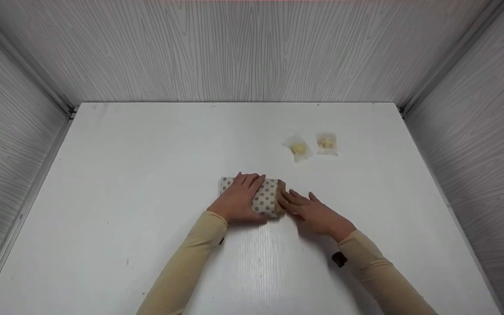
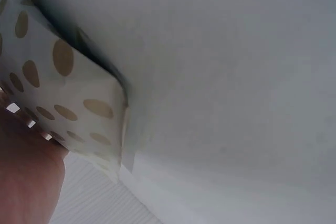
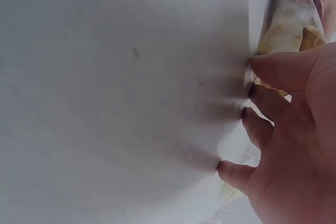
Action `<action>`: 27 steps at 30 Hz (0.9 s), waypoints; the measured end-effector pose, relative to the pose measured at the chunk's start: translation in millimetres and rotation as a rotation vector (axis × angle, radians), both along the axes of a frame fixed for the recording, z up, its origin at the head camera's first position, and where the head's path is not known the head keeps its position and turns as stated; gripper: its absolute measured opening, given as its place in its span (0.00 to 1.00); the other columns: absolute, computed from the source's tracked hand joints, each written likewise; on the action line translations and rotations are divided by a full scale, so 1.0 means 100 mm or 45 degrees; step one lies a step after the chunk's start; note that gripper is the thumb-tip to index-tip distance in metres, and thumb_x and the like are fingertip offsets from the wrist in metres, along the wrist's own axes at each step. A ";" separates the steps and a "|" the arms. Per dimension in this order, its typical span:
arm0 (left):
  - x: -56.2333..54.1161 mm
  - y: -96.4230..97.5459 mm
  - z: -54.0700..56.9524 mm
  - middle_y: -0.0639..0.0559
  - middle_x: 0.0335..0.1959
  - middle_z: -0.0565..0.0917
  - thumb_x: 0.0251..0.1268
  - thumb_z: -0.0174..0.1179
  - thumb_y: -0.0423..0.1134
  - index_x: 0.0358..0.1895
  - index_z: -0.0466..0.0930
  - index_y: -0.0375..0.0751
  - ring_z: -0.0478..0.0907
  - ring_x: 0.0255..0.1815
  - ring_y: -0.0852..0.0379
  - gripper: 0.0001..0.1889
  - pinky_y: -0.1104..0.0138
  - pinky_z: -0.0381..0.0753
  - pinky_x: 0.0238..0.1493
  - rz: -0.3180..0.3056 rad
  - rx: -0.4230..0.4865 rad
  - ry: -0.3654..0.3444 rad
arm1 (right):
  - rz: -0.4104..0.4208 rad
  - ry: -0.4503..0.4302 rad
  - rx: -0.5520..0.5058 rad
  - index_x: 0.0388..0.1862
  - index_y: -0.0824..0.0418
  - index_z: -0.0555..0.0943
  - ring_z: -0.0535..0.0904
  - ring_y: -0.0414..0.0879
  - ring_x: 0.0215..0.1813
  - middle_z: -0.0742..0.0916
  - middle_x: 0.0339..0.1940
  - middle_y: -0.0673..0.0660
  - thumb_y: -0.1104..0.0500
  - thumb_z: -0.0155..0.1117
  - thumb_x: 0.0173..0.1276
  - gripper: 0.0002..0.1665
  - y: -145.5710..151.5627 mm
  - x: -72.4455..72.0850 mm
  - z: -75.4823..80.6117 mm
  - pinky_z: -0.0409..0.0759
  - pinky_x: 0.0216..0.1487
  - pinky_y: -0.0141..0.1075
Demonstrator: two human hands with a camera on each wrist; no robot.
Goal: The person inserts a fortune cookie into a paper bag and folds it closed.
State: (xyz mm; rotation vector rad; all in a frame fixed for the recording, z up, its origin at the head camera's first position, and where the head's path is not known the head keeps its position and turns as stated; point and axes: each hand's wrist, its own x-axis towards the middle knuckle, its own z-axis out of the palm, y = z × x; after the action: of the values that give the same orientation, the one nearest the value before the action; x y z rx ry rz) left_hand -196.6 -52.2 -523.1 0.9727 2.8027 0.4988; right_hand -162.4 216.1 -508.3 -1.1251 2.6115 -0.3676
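A white paper bag with tan dots lies flat on the table, its brown end toward the right. Across the bag lies my left hand, gripping it with the fingers over the top and the thumb along the near edge. My right hand is at the brown end, fingers extended and touching it. In the right wrist view the right fingertips rest on the table. The left wrist view shows the dotted bag close up, with most of the left hand out of sight.
Two small translucent packets with yellowish contents, a left packet and a right packet, lie farther back on the white table. Grey wood-grain panels stand behind the table and at both sides.
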 end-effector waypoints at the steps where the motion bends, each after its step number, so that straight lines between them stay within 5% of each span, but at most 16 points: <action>1: 0.00 0.00 0.00 0.44 0.72 0.60 0.47 0.65 0.72 0.79 0.49 0.41 0.53 0.73 0.48 0.61 0.57 0.40 0.76 0.000 -0.005 -0.004 | 0.008 0.008 0.001 0.79 0.60 0.56 0.52 0.59 0.76 0.59 0.78 0.61 0.69 0.52 0.75 0.36 0.00 0.00 0.00 0.55 0.67 0.69; 13: -0.01 0.02 -0.03 0.45 0.73 0.60 0.47 0.63 0.72 0.79 0.50 0.43 0.52 0.75 0.49 0.60 0.59 0.39 0.76 0.047 -0.015 -0.086 | 0.078 0.076 0.003 0.72 0.53 0.71 0.52 0.56 0.77 0.64 0.76 0.57 0.66 0.51 0.75 0.28 0.11 0.04 -0.02 0.50 0.72 0.64; 27: 0.00 -0.02 -0.02 0.44 0.73 0.60 0.51 0.61 0.72 0.78 0.53 0.41 0.52 0.74 0.49 0.56 0.63 0.40 0.76 0.006 0.037 -0.043 | 0.093 0.080 0.034 0.74 0.56 0.69 0.52 0.59 0.77 0.64 0.76 0.58 0.62 0.50 0.76 0.28 0.10 0.07 0.00 0.52 0.71 0.65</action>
State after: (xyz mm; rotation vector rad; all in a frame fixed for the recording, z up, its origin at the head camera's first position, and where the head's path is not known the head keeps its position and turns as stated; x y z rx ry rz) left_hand -196.1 -53.7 -525.4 0.9548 2.7760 0.5522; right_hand -155.3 226.3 -508.5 -1.2386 2.6122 -0.2851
